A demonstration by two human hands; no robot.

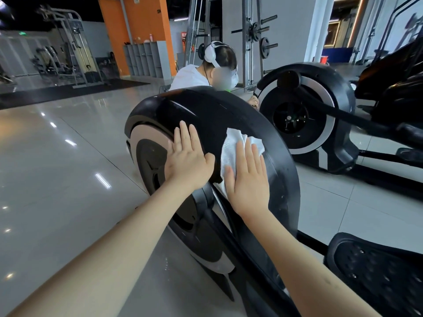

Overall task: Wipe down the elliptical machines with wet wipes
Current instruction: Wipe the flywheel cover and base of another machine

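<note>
Wiping is underway: the right hand [248, 179] lies flat, fingers straight, pressing a crumpled white wet wipe [231, 149] onto the glossy black rounded flywheel housing [206, 110]. The left hand [188, 160] rests flat, bracing beside it. Next probably calls for sweeping over the crown.

The wipe [231, 154] is white with a faint embossed pattern; the near elliptical housing [206, 115] is glossy black with a pinkish-beige ring [143, 136]; the far elliptical [343, 92] is black, silver-grey ringed; floor tiles [57, 179] pale grey; pillar [109, 30] orange.
</note>
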